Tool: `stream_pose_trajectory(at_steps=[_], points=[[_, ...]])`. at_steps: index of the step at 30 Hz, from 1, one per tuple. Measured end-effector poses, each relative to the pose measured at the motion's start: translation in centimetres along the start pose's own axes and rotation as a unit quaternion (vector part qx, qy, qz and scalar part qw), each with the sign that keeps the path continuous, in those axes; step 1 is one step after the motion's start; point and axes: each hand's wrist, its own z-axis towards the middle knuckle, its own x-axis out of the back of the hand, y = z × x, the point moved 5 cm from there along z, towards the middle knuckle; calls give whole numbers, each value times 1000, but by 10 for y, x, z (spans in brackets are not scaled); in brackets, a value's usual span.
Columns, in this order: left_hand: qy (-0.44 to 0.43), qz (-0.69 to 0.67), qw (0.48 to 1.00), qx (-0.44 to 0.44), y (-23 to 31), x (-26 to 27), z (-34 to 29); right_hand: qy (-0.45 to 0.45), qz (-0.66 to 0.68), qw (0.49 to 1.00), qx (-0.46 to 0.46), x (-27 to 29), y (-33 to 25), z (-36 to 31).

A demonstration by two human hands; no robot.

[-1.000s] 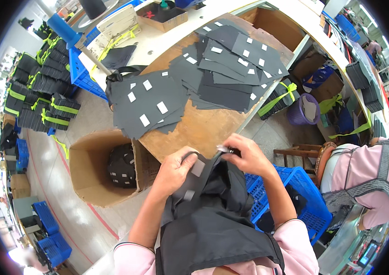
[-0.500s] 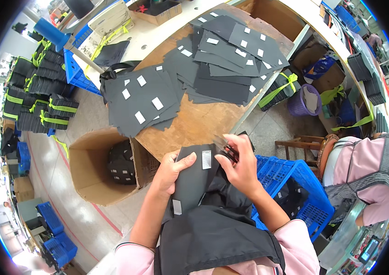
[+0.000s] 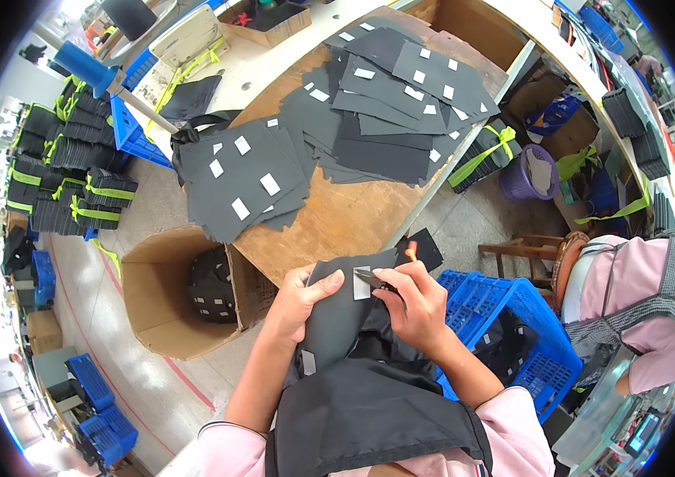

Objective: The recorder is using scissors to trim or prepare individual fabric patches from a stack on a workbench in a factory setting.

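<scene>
My left hand grips a black fabric panel by its left edge, thumb on top. White labels sit on the panel, which hangs over my lap and curves. In my right hand is a pair of thread snips, its dark pointed blades resting at the upper edge of the label. An orange part sticks up behind the fingers and seems to belong to the snips. Beyond my hands, several black panels with white labels lie spread on the wooden board.
A cardboard box with black pieces stands at the left. On the right are a blue crate, a wooden stool and a purple basket. A co-worker in pink sits there. Tied black stacks stand far left.
My right hand has turned and brought the snips left and down, from the panel's right side onto its label. The left hand keeps its hold; the panel's top edge is spread wider.
</scene>
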Motion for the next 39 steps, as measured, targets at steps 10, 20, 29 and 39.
stream_pose_trajectory(at_steps=[10,20,29,39], points=[[68,-85,973,-205,26,15,-6,-80,551,656,-510,-40,37,-69],[234,230,796,-508,56,43,-64,-14,507,743,-436,-36,31,-3],[-77,178,972,-133,40,-14,-13,-181,385,870,-248,-30,2,27],[-12,-11,999,-42,4,5,-7,-26,34,998,-55,2,-9,-7]])
